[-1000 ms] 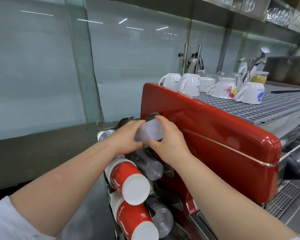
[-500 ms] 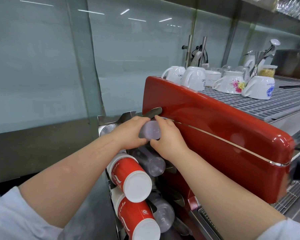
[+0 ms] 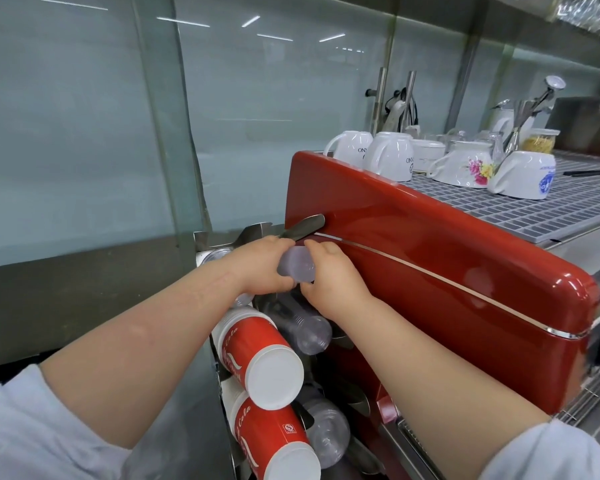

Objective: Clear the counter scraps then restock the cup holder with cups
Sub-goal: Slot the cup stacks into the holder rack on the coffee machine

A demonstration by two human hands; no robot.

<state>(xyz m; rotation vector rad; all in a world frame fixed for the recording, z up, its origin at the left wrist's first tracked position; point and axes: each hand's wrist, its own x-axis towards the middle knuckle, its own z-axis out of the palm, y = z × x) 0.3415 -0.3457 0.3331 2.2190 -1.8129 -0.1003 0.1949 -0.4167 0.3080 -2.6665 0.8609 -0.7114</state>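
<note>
A stack of clear plastic cups lies on its side at the top right slot of the metal cup holder, base toward me. My left hand grips its left side and my right hand grips its right side. Below it the holder carries red cola paper cups in two left slots and clear cups in the right slots. Most of the held stack is hidden by my hands.
A red espresso machine stands right beside the holder, with upturned white mugs on its top grate. A glass partition rises to the left and behind. A metal spring clip juts out just above my hands.
The clear cup stack has gone deeper into the top slot, so less of it shows between my hands. My view has shifted slightly toward the holder.
</note>
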